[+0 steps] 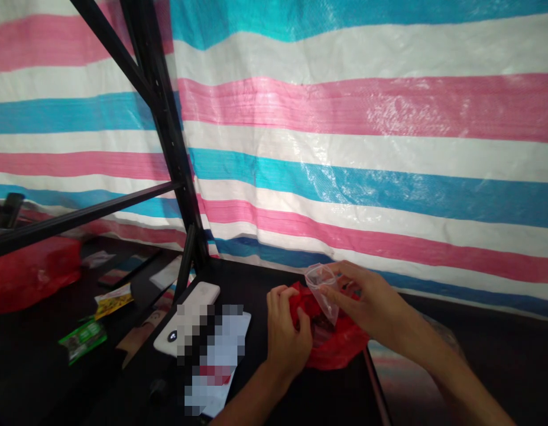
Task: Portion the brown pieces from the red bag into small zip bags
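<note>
A red plastic bag point(340, 349) lies with its mouth open on the black shelf. My left hand point(289, 331) has its fingers curled over the bag's left rim, gripping it. Over the opening, my right hand point(356, 293) pinches a small clear plastic bag point(324, 296) between thumb and fingers. The clear bag's lower end hangs at the red bag's mouth. What the red bag holds is dark and cannot be made out.
Left of my hands lie a white phone-like device point(198, 307) and a blurred-out pale packet point(224, 361). Beyond the black metal frame point(167, 136) are a green snack packet point(84, 340), a yellow packet point(114, 302) and another red bag point(34, 272). A striped tarp point(366, 106) hangs behind.
</note>
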Tool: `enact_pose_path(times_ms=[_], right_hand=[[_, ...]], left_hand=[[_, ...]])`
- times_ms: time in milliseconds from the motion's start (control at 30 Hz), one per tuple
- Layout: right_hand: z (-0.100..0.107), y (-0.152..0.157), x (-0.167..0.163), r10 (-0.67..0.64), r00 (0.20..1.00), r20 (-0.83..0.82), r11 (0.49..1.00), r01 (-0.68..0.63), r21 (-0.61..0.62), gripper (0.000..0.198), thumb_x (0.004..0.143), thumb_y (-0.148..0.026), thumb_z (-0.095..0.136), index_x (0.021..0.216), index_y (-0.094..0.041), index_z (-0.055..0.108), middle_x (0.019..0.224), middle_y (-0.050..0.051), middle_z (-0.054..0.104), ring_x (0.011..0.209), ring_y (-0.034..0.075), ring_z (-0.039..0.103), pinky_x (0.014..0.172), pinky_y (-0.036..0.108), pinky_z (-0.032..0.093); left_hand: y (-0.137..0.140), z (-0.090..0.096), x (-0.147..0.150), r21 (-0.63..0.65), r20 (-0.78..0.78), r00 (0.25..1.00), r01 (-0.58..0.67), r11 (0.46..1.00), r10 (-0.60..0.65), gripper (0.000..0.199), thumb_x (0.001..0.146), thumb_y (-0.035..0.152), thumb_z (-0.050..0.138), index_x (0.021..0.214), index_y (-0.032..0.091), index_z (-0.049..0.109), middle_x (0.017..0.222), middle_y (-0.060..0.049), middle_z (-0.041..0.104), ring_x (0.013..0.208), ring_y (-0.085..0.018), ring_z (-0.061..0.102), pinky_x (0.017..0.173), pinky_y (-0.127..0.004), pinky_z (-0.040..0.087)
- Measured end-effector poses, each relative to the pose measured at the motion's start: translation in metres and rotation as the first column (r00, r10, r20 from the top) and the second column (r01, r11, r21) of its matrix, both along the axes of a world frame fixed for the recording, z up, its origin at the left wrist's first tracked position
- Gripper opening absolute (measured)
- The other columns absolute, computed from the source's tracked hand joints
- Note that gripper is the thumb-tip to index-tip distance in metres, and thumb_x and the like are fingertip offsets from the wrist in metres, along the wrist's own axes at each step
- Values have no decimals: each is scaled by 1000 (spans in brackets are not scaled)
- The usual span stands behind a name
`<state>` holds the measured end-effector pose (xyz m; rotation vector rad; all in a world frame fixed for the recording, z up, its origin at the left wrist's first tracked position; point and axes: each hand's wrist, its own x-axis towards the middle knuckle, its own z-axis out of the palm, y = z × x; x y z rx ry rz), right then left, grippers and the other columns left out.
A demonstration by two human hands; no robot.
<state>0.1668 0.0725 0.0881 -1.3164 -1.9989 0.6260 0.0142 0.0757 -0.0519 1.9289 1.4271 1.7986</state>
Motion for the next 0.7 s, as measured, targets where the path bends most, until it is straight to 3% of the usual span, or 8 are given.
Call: enact_pose_path(times_ms=[200,333,467,533,600,700], right_hand=[[-8,2,0,64,994,83,998,-64,-12,27,92,-33,62,116,-26,73,109,5,75,95,22,70,87,35,53],[-15,2,3,79,996,52,995,-76,-58,24,92,-30,62,113,-23,71,103,5,76,89,21,71,83,33,54],[-14,1,2,110,994,-5,977,-109,-185,20,90,-22,61,108,-21,70,94,3,77,81,19,72,74,29,56],[-12,1,1,145,989,-12,963,-143,-230,20,89,-22,60,108,-22,69,93,3,77,81,20,73,74,30,57],[-8,-3,0,98,995,19,985,-95,-147,27,86,-26,64,113,-23,68,105,6,76,93,23,73,84,35,58],[7,-29,-8,-38,999,32,992,34,120,29,88,-32,66,117,-31,68,117,6,72,104,26,70,92,40,57]], left_hand=[[12,5,-14,45,-44,995,96,994,-94,26,85,7,50,107,20,54,105,-8,58,99,-24,57,87,-41,51],[2,16,-21,51,-34,980,199,979,-197,36,90,14,50,126,20,52,122,-12,58,114,-27,57,99,-48,48],[-11,26,-15,-82,82,882,469,879,-463,56,93,25,59,146,23,41,141,-13,56,129,-28,56,110,-46,46],[-13,27,-10,-172,203,849,522,835,-488,57,95,28,60,148,23,40,144,-13,57,131,-27,57,111,-44,46],[-12,27,-6,-230,308,843,517,825,-442,49,98,30,55,145,22,45,142,-13,61,130,-26,59,111,-43,47],[-7,25,-5,-248,357,864,453,856,-354,41,96,28,54,137,19,53,135,-12,66,124,-26,63,108,-42,49]])
